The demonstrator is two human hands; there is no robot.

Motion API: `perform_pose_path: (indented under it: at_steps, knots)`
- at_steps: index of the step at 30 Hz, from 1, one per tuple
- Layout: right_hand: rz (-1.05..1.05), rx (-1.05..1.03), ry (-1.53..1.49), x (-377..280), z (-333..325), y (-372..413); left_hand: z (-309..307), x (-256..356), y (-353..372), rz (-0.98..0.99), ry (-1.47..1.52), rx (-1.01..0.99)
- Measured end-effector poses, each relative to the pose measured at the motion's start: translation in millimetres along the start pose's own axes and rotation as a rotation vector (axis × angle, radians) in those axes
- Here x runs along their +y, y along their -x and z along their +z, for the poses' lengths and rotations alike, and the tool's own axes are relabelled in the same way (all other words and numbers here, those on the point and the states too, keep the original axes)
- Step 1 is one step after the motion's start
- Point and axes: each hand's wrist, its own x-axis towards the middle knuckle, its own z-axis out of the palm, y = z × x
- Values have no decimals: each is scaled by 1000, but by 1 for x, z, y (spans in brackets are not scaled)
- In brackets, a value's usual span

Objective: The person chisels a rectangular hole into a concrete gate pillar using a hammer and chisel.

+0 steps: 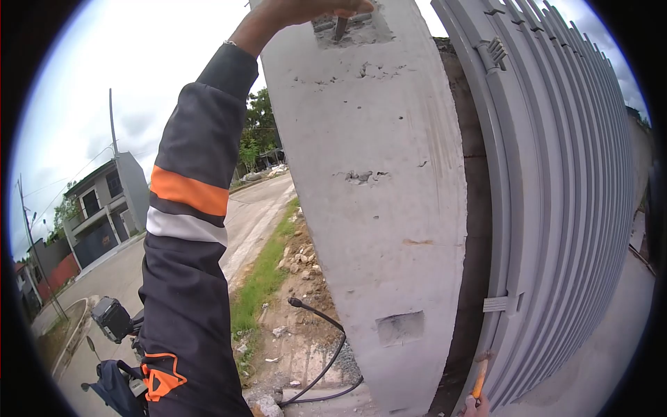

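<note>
My left hand (pixel 306 10) is raised at the top edge, its fingers curled beside a dark metal piece (pixel 340 28) in the chipped recess of a grey concrete pillar (pixel 368 229). Whether the fingers touch that piece is unclear. Low at the right, my right hand (pixel 475 406) is wrapped round an orange-handled tool (pixel 479 381), beside the foot of a grey slatted metal gate (pixel 535 208). The tool's tip is small and hard to make out. A shallow rectangular patch (pixel 400 328) marks the lower pillar.
A black cable (pixel 332 361) rises from the ground left of the pillar, near rubble and a grass strip (pixel 258 299). Farther left are a parked motorcycle (pixel 114 382), a road (pixel 125 285) and a two-storey house (pixel 104 198). A dark gap separates pillar and gate.
</note>
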Motion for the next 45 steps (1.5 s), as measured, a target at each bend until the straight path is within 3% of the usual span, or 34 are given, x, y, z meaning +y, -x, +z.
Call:
perform_pose_path:
  at_steps: [5,8,11,15,16,19,20,23,24,26,29,33,38,42,45]
  knots:
    - [-134,13,91,-26,-33,-56,4,4,-17,-91,133,-114]
    - [-169,-24,169,-45,-66,-87,13,17,-21,-175,-55,-29]
    - [-130,-82,-45,-59,-100,-119,29,16,-23,-164,94,-80]
    - [-166,-259,-116,-94,-139,-167,40,27,-38,-325,-10,-65]
    - [-170,-321,-145,-109,-144,-177,38,24,-41,-367,110,-91]
    - [-149,-510,-230,-166,-146,-198,42,29,-46,-455,-47,-91]
    - [-154,-575,-195,-182,-145,-209,46,34,-48,-495,36,-131]
    - [-171,-784,-205,-228,-128,-238,81,59,-30,-371,-450,88]
    - [-180,-868,-202,-239,-118,-252,92,76,-26,-474,-508,92]
    - [-373,-991,-310,-261,-84,-266,118,79,-13,-422,-566,172]
    - [-505,-1106,-316,-309,-54,-243,160,81,10,-291,-617,319]
    - [-682,-1145,-430,-339,-22,-226,191,107,15,-395,-427,547]
    - [-818,-1102,-519,-360,0,-211,191,115,17,-358,-443,529]
    - [-988,-1078,-410,-384,20,-205,173,105,25,-320,-389,423]
    - [-1212,-948,-243,-409,32,-201,157,97,22,-281,-394,298]
